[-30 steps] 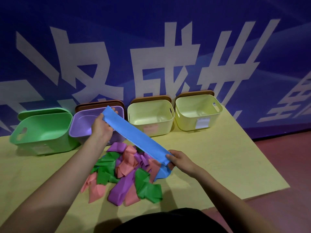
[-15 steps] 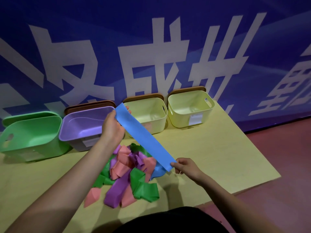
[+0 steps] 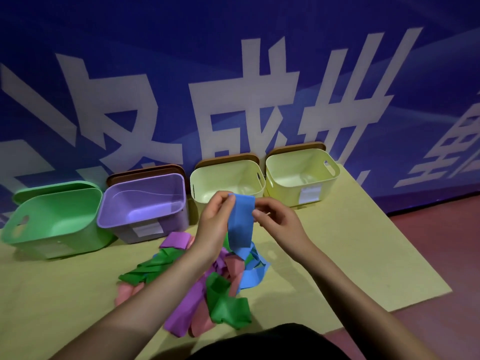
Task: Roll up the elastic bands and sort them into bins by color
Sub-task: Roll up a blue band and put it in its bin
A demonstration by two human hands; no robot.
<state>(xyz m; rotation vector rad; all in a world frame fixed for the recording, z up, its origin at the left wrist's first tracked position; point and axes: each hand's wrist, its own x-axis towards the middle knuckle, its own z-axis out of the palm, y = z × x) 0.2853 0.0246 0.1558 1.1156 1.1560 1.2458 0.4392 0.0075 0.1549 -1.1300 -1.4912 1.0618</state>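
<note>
A blue elastic band hangs from both my hands above the pile. My left hand pinches its top left corner, and my right hand pinches the top right edge. The band's lower end drops onto the heap of loose bands in green, purple, pink and blue. Along the wall stand a green bin, a purple bin and two pale yellow bins, all with nothing visible inside.
The bins and pile sit on a yellow-green mat. Brown lids lean behind the purple and yellow bins. A blue banner wall rises right behind them. Red floor lies to the right of the mat.
My hands have come together at the band's top end. The blue band, stretched diagonally between them before, now hangs straight down onto the pile.
</note>
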